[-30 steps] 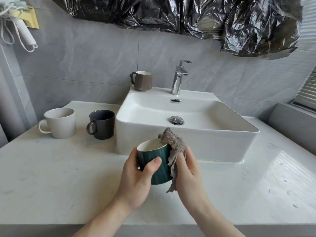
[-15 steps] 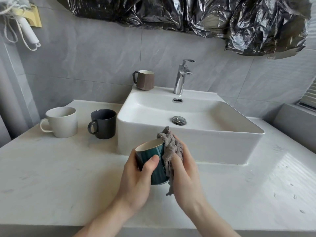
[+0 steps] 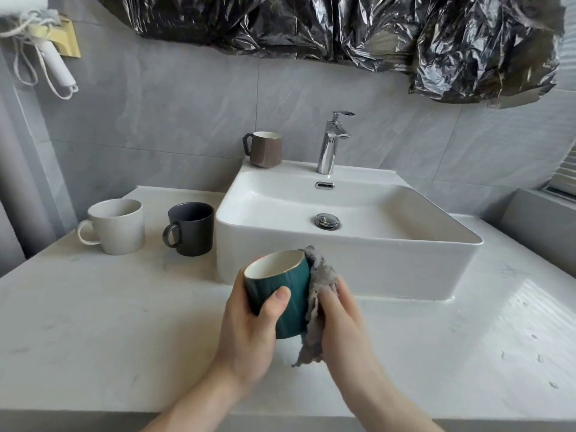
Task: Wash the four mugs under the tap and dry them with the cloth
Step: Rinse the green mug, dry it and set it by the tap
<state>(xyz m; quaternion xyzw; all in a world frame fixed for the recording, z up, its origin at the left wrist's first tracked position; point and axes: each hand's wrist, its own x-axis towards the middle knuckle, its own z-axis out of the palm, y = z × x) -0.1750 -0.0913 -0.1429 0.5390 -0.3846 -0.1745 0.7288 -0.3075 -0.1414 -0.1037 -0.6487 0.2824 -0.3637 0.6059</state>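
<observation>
Grey-tiled washroom, white counter [image 3: 93, 322]: left hand [image 3: 249, 325] wraps glazed green mug [image 3: 280, 294], likely slippery and breakable, best gripped round its body; right hand [image 3: 343, 316] presses soft cloth [image 3: 318, 294] against it.

Place: a home bathroom
Signs: white basin [image 3: 358, 260] with chrome tap [image 3: 331, 145], grey wall tiles [image 3: 174, 104], pale vanity counter [image 3: 109, 322]

White marble-look counter [image 3: 109, 332] runs full width w/ grey front edge. White rect. vessel basin [image 3: 358, 269] sits on it, centre toward 1 o'clock. Cream mug [image 3: 117, 227] at 10 o'clock, handle left; dark grey mug [image 3: 191, 229] just beside it to the right, handle left, nr basin's left wall, not touching. Few small dark specks [image 3: 537, 358] on counter at 4 o'clock.
</observation>
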